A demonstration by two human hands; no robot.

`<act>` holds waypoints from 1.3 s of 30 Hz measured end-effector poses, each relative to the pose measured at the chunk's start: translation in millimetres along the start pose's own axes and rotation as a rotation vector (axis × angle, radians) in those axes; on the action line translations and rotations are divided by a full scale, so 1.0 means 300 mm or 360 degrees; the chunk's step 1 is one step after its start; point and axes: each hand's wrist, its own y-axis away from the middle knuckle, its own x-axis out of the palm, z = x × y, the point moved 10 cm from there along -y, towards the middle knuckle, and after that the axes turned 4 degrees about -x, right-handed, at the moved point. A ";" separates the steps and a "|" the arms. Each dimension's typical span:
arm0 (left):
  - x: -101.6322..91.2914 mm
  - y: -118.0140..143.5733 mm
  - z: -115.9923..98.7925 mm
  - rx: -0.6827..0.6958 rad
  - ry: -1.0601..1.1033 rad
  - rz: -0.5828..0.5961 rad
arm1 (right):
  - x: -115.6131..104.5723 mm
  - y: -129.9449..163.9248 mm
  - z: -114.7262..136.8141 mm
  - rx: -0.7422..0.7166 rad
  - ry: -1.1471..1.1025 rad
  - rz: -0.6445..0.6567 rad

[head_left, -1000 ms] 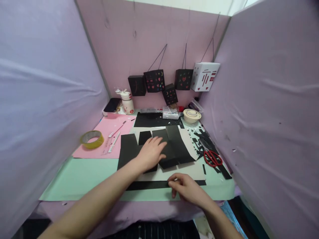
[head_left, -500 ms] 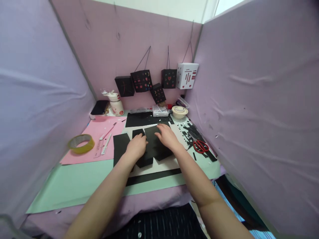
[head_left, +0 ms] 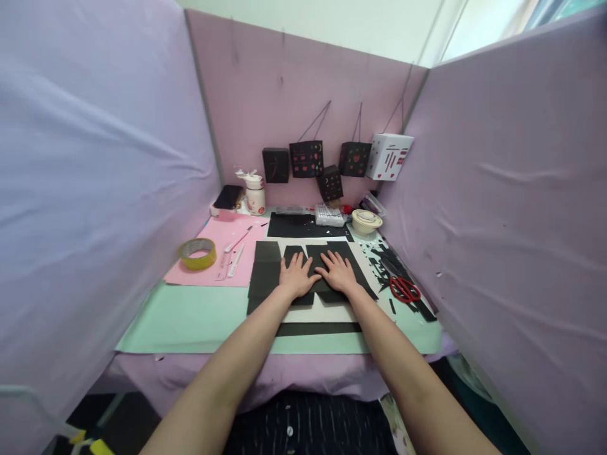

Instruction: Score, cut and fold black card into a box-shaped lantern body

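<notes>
Moved since half a second ago: both hands closer together, now side by side on the black folded card (head_left: pixel 270 268). Left hand (head_left: pixel 294 278) flat, fingers spread, pressing down, gripping nothing. Right hand (head_left: pixel 338 273) flat too, fingers spread, thumb almost touching the left one, holding nothing.

Black folded card lying on a white sheet (head_left: pixel 327 311), on top of the green mat (head_left: pixel 190 319). Already cut to shape and creased into panels, it seems; not yet stood up into a box like the little black lanterns (head_left: pixel 306 158) hanging on the back wall beyond the card. So probably somewhere in the middle: cutting done, folds being pressed, sticking and hanging still to come.

Just nearer than the card, a long black strip (head_left: pixel 317 328), loose and unused. Right of the card, red scissors (head_left: pixel 404 290) among black scraps. Left of the card, a pink sheet (head_left: pixel 208 268) with a roll of yellow tape (head_left: pixel 198 253) and white craft knives (head_left: pixel 236 251).
</notes>
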 end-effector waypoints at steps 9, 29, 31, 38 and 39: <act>-0.027 0.021 0.005 0.0085 0.0117 -0.0158 | -0.021 0.015 -0.014 0.0040 -0.0320 -0.0261; -0.022 0.088 -0.140 0.0702 0.0235 0.0056 | -0.089 0.071 -0.301 0.0504 -0.2224 -0.1196; -0.007 0.093 -0.143 0.0698 0.0185 0.0111 | -0.083 0.066 -0.280 0.0485 -0.2269 -0.1154; -0.009 0.087 -0.138 0.0683 0.0148 0.0128 | -0.144 0.098 -0.302 0.0499 -0.2291 -0.1372; -0.009 0.087 -0.138 0.0686 0.0148 0.0129 | -0.159 0.109 -0.311 0.0501 -0.2265 -0.1435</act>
